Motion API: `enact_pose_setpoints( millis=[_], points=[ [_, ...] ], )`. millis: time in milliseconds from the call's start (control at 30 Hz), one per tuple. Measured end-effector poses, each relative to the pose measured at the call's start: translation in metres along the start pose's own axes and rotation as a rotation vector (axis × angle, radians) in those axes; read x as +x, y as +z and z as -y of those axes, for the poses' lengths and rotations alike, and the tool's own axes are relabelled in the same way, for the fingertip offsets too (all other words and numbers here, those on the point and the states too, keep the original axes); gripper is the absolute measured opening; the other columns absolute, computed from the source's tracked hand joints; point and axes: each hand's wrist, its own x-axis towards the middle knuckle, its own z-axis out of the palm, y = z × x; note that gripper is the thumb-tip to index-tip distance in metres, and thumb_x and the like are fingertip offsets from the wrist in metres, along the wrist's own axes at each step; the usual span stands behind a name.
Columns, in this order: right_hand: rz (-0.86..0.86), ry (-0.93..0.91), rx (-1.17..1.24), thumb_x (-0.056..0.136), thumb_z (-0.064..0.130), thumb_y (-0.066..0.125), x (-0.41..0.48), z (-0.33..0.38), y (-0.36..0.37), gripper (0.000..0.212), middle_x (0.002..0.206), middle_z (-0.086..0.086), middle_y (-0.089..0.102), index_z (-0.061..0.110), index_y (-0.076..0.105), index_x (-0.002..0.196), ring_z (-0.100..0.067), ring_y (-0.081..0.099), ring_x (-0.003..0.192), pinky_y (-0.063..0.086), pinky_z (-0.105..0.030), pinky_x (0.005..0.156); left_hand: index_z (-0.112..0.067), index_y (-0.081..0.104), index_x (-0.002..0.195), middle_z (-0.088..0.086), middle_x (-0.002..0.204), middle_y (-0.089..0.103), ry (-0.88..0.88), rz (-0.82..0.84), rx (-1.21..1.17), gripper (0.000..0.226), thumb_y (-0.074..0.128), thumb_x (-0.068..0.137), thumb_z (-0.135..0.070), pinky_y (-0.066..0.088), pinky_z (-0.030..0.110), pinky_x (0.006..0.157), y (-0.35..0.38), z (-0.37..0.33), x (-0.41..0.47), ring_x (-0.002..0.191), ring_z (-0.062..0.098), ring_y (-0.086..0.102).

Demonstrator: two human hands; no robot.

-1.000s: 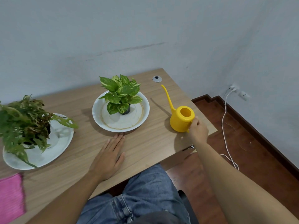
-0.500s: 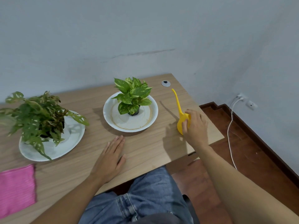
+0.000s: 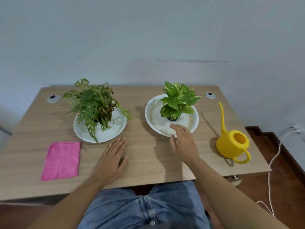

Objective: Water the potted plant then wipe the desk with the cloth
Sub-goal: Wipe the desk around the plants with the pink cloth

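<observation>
A yellow watering can (image 3: 231, 145) with a long thin spout stands upright near the desk's right edge, nobody holding it. A small bright-green potted plant (image 3: 179, 100) sits in a white dish (image 3: 151, 113) right of centre. My right hand (image 3: 184, 143) hovers with fingers apart at the dish's near rim, holding nothing. My left hand (image 3: 112, 160) lies flat, palm down, on the wooden desk (image 3: 41, 119). A folded pink cloth (image 3: 61, 160) lies at the front left.
A larger dark-leaved plant (image 3: 94, 104) stands in a second white dish (image 3: 115, 129) at left. Two grey cable grommets (image 3: 52, 98) sit at the back corners. A white cable (image 3: 272, 162) hangs down to the floor on the right. The wall runs right behind the desk.
My right hand has let go of the watering can and moved left to the near rim of the small plant's dish. The camera has swung left, showing the whole desk.
</observation>
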Motion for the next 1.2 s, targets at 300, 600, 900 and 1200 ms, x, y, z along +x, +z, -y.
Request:
enact_pose_setpoints(
  millis=[300, 600, 900, 1200],
  points=[
    [0.221, -0.247, 0.016, 0.094, 0.014, 0.064, 0.021, 0.083, 0.061, 0.050, 0.137, -0.009, 0.071, 0.009, 0.066, 0.144, -0.033, 0.064, 0.128, 0.053, -0.050, 0.111, -0.009, 0.042, 0.172, 0.008, 0.181, 0.037, -0.096, -0.079, -0.057, 0.065, 0.044, 0.117, -0.044, 0.033, 0.054, 0.135, -0.027, 0.038, -0.055, 0.169, 0.026, 0.033],
    [0.398, -0.431, 0.149, 0.104, 0.022, 0.058, 0.017, 0.174, 0.128, 0.045, 0.136, -0.005, 0.073, 0.011, 0.066, 0.147, -0.027, 0.065, 0.124, 0.054, -0.046, 0.108, -0.009, 0.044, 0.171, 0.010, 0.177, 0.043, -0.276, -0.100, -0.033, 0.065, 0.040, 0.117, -0.047, 0.031, 0.055, 0.136, -0.066, 0.090, -0.127, 0.164, 0.032, 0.043],
    [0.554, -0.583, 0.166, 0.106, 0.029, 0.047, 0.012, 0.279, 0.188, 0.058, 0.158, -0.011, 0.061, 0.007, 0.055, 0.159, -0.028, 0.051, 0.151, 0.037, -0.047, 0.132, -0.020, 0.018, 0.180, 0.001, 0.188, 0.019, -0.486, -0.084, -0.006, 0.071, 0.027, 0.118, -0.053, 0.008, 0.048, 0.142, -0.111, 0.160, -0.145, 0.176, 0.018, 0.008],
    [0.584, -0.466, 0.016, 0.114, 0.043, 0.018, 0.026, 0.350, 0.242, 0.074, 0.188, -0.014, 0.018, 0.006, 0.025, 0.178, -0.031, 0.014, 0.175, 0.003, -0.052, 0.140, -0.023, 0.021, 0.180, -0.006, 0.189, 0.012, -0.512, -0.056, -0.042, 0.075, 0.002, 0.117, -0.058, 0.011, 0.055, 0.141, -0.104, 0.216, -0.118, 0.176, 0.012, 0.001]
  ],
)
